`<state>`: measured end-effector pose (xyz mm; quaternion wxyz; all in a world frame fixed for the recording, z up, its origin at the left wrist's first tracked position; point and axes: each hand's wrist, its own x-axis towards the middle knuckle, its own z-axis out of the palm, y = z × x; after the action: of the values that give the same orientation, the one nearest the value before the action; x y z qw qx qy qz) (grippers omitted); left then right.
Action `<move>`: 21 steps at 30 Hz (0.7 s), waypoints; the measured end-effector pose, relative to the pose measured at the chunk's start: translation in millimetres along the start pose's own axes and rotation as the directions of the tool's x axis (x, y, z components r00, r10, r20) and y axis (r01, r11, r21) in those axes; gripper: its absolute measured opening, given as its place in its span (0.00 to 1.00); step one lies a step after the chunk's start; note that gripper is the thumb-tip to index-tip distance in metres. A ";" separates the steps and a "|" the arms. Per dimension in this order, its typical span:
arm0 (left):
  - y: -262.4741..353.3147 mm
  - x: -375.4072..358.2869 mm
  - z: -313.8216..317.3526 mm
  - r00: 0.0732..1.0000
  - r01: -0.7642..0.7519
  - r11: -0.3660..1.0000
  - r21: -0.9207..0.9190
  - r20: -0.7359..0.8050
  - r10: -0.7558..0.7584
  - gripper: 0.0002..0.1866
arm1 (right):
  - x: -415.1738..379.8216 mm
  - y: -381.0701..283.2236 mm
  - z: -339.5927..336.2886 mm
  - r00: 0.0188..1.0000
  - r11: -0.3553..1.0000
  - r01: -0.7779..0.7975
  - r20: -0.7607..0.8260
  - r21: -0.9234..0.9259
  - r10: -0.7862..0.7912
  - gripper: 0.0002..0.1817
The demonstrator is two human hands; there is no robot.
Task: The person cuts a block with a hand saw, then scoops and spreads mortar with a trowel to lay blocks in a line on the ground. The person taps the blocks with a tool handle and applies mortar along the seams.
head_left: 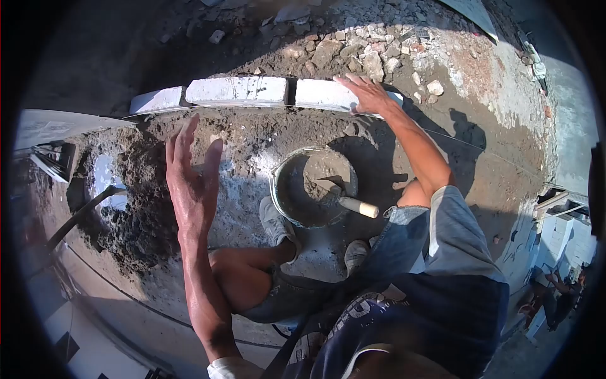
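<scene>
My right hand (pixel 369 96) lies with spread fingers over the right end of a white block (pixel 322 94). Two more white blocks, a middle one (pixel 240 91) and a left one (pixel 158 100), stand in the same row. A dark gap separates the middle block from the right one. My left hand (pixel 192 167) is raised in front of the row, fingers apart and nothing in it. Between my feet is a bucket (pixel 276 196) of grey mortar (pixel 303 170). A trowel (pixel 356 206) rests in it, its blade partly in the mortar and its wooden handle over the rim.
A heap of dark wet mortar (pixel 139 221) lies to the left, with a long tool handle (pixel 82 215) beside it. Broken rubble (pixel 372 63) covers the ground behind the blocks. A thin string (pixel 467 144) runs off to the right. Another person (pixel 558 290) is at far right.
</scene>
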<state>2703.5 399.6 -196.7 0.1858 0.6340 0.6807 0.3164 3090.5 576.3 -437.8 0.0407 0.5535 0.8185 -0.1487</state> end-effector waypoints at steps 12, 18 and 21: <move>3.5 82.2 282.2 0.557 -0.805 0.461 0.373 0.742 0.374 0.48 | -214.2 -3.5 -27.4 0.724 0.834 -0.139 -0.520 0.534 0.453 0.42; -22.9 74.4 337.2 0.640 -0.749 0.543 0.380 0.627 0.444 0.44 | -261.1 -4.2 -17.7 0.500 0.692 -0.172 -0.543 0.701 0.675 0.35; -22.6 84.2 336.1 0.698 -0.702 0.562 0.437 0.577 0.424 0.43 | -272.1 -3.0 -12.3 0.534 0.719 -0.173 -0.550 0.673 0.643 0.32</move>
<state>2895.8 547.9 -444.8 -0.0139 0.8956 0.4438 -0.0265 3193.4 335.5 -362.6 -0.4261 0.7334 0.5171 -0.1145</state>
